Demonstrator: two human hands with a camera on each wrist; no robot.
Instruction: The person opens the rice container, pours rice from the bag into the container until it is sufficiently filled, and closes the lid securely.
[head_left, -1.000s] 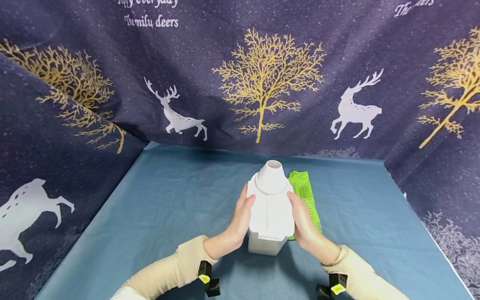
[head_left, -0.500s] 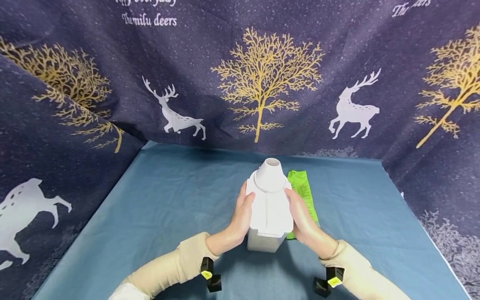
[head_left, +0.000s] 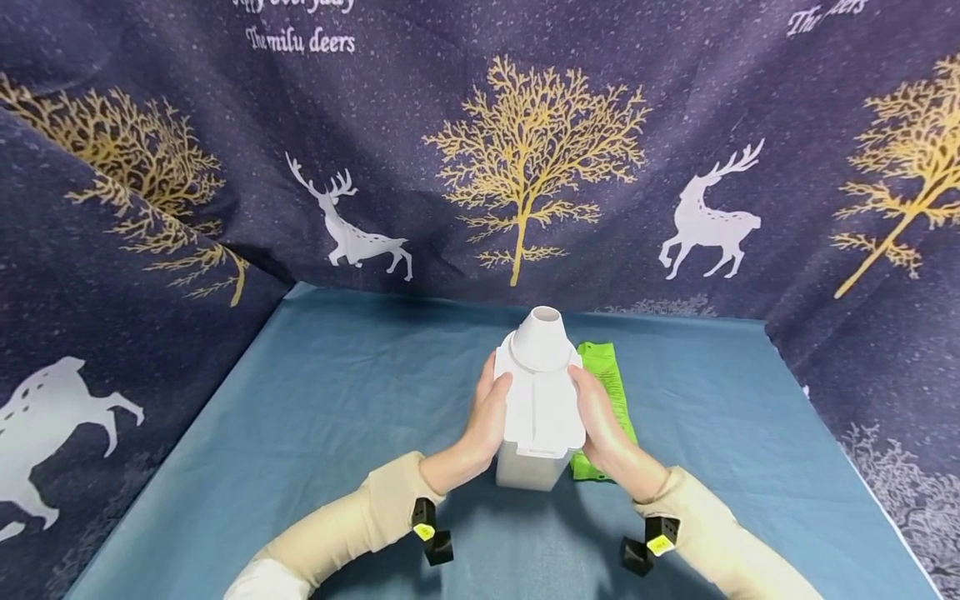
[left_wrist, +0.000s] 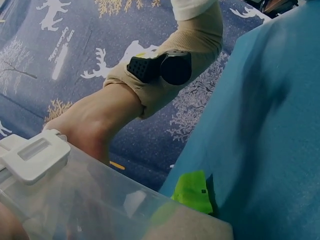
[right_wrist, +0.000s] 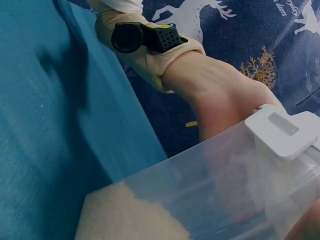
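A clear plastic storage container (right_wrist: 195, 185) with a white lid (head_left: 542, 412) is held between both hands. On the lid stands a white cone-shaped spout (head_left: 542, 340), its round opening uppermost. Pale, grain-like contents (right_wrist: 130, 215) show through the wall in the right wrist view. My left hand (head_left: 486, 421) grips the left side, thumb up at the lid's edge. The right hand (head_left: 600, 421) grips the opposite side in the same way. Most of the fingers are hidden in the head view. Whether the container's base touches the table cannot be told.
A flat green bag (head_left: 607, 375) with printed text lies just right of the container. Blue cloth (head_left: 360, 375) covers the table. Dark fabric (head_left: 420, 133) printed with deer and trees hangs at the back and sides.
The container and both hands have shifted slightly upward in the head view over the last half second. Both hands keep their grip. The green bag stays in place.
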